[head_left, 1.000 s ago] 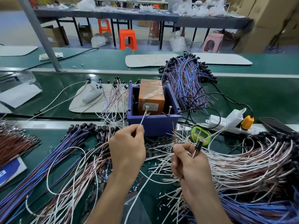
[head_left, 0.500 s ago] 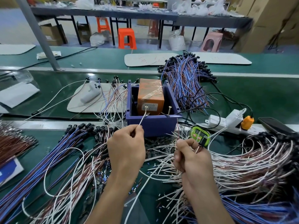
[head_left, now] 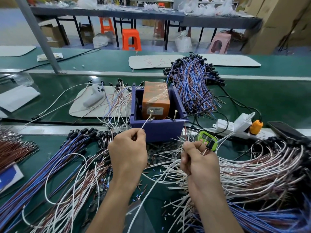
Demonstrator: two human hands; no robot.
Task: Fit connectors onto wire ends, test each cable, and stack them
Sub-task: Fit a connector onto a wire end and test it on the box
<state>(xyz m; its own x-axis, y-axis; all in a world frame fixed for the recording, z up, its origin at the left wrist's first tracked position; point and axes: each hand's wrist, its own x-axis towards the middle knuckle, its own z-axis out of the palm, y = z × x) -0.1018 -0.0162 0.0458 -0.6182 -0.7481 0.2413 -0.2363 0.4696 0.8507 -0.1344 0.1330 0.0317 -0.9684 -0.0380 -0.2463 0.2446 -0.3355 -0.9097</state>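
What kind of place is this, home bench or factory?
Most likely a factory cable-assembly line: long green benches, heaped wire bundles with black connectors, a purple box with two upright screws, and worktables and stools behind.

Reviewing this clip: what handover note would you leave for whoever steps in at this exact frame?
Left hand: pinches a white wire, its tip up at the left screw on the purple box.
Right hand: holds a wire just below its black connector.
Done: that connector is on; a connectored bundle lies behind the box.
Left: finish this test, stack the cable, then the loose white wires at right.
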